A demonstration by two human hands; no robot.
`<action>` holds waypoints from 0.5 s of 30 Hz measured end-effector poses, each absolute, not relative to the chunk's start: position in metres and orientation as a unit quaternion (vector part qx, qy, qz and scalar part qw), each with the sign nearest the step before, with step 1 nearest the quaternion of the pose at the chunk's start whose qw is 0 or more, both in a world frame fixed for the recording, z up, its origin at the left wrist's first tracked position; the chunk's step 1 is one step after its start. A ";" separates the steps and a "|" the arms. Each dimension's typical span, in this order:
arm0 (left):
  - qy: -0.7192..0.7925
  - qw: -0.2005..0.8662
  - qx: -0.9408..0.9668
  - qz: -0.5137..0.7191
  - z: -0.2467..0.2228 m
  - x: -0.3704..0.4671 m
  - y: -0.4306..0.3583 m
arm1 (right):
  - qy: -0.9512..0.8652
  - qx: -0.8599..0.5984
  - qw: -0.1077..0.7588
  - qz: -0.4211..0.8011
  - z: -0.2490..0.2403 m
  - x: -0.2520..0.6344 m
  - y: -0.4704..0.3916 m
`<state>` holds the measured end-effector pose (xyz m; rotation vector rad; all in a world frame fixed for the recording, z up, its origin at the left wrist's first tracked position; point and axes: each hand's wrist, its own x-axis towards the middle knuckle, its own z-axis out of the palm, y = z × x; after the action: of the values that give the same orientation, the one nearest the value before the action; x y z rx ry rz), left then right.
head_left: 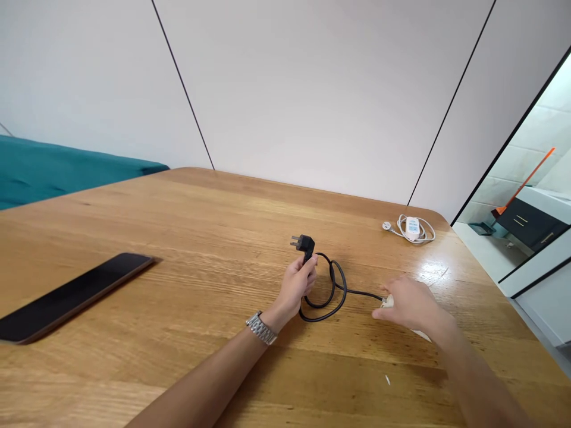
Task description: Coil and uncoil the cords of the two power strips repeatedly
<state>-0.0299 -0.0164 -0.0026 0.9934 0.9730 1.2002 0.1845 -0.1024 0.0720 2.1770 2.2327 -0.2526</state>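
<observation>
From where I stand: left hand point(300, 282) is closed round the black cord point(363, 293) at the neck of the black plug point(306, 243), at least 2 pins facing left; metal watch point(262, 327) on that wrist, nearer me than the plug; right hand point(413, 303) arches over a cream end piece point(388, 302), right of the plug and nearer me, thumb and fingers to either side; squeezing or just resting, cannot tell, palm hides most of it; cord loops just beside the plug, then runs right to the cream piece.

Handling, my guess: light overall; plug hard, not fragile; cord springy, likely holds its curl and tugs back; jacket smooth, maybe slippery; best hold is the plug body or thick neck, fingers off the pins; cream piece seems rigid, take it by its sides.

Room: widest run of wooden table point(223, 238) is left of the plug, up to a dark flat device point(75, 297), well apart; back edge and white wall point(312, 89) are beyond the plug; white box point(412, 228) with coiled cable sits beyond and right of it, near the far right corner.
</observation>
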 end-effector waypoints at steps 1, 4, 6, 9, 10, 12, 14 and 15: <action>0.421 0.607 0.429 0.520 -0.002 -0.030 -0.017 | 0.709 0.700 0.036 -0.084 0.071 0.189 -0.101; 0.422 0.605 0.433 0.517 0.000 -0.030 -0.017 | 0.694 0.709 0.082 -0.092 0.068 0.204 -0.095; 0.421 0.606 0.437 0.515 0.000 -0.030 -0.017 | 0.685 0.717 0.097 -0.088 0.068 0.211 -0.092; 0.421 0.607 0.438 0.512 0.001 -0.030 -0.018 | 0.675 0.724 0.116 -0.085 0.069 0.216 -0.090; 0.422 0.608 0.439 0.510 0.001 -0.031 -0.018 | 0.673 0.725 0.122 -0.083 0.070 0.215 -0.090; 0.421 0.609 0.444 0.505 0.002 -0.031 -0.018 | 0.668 0.729 0.134 -0.072 0.072 0.214 -0.091; 0.417 0.614 0.450 0.497 0.002 -0.031 -0.018 | 0.664 0.733 0.137 -0.063 0.074 0.216 -0.093; 0.413 0.619 0.452 0.492 0.002 -0.031 -0.018 | 0.664 0.733 0.132 -0.061 0.076 0.218 -0.094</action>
<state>-0.0309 -0.0178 0.0020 1.0402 0.9493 1.1305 0.2180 -0.0939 0.0758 2.1285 1.9272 -0.1768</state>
